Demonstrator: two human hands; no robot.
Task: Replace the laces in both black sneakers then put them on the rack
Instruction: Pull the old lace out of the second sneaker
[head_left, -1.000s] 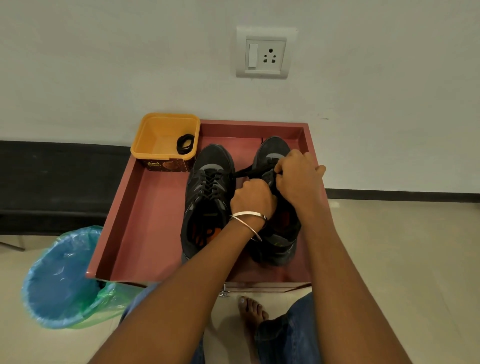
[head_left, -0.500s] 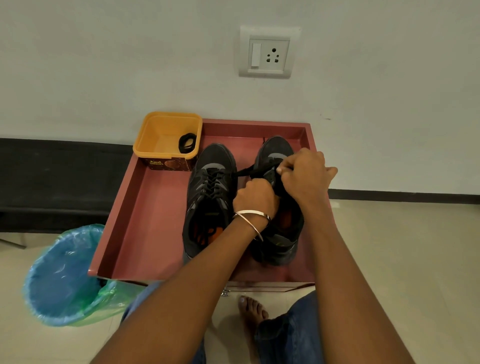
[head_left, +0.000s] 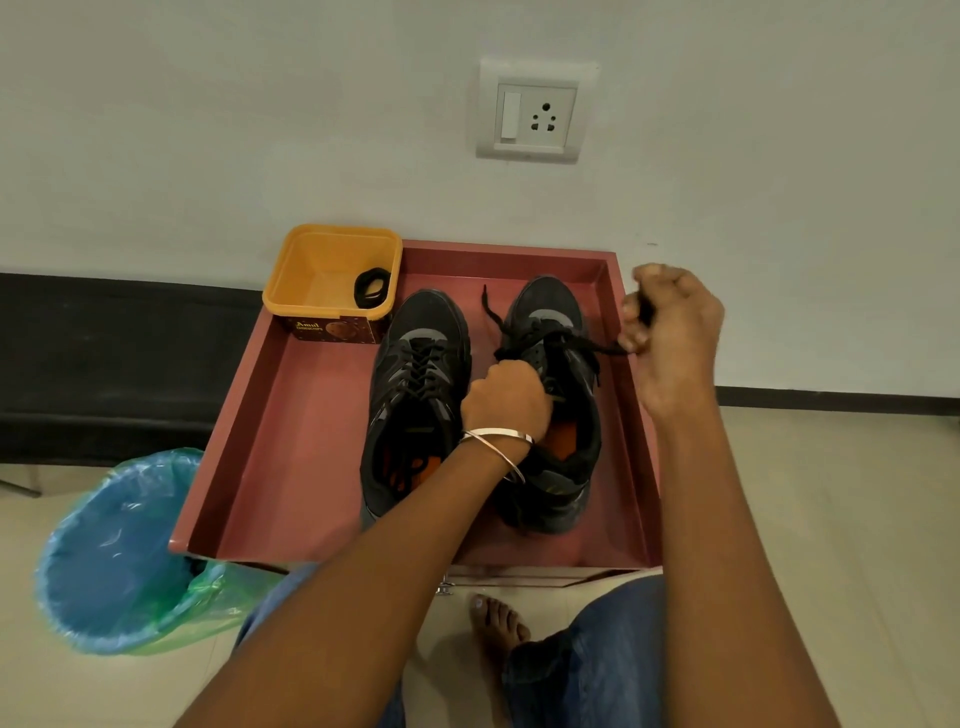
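Observation:
Two black sneakers stand side by side in a reddish tray (head_left: 291, 447). The left sneaker (head_left: 415, 395) is fully laced. The right sneaker (head_left: 556, 415) has its black lace (head_left: 576, 340) partly loose, one free end lying toward the toe. My left hand (head_left: 506, 397), with a metal bangle at the wrist, grips the right sneaker at its tongue. Off to the shoe's right, my right hand (head_left: 670, 325) pinches the lace and holds it taut above the tray's edge. A coiled black lace (head_left: 371, 287) lies in the yellow tub (head_left: 311, 280).
The yellow tub sits in the tray's far left corner. A bin lined with a blue bag (head_left: 119, 551) stands on the floor at the left. A wall socket (head_left: 535, 114) is above. My knees and a bare foot (head_left: 496, 623) are below the tray.
My right hand has moved out to the right, drawing the lace out of the right sneaker. My left hand has stayed on the shoe.

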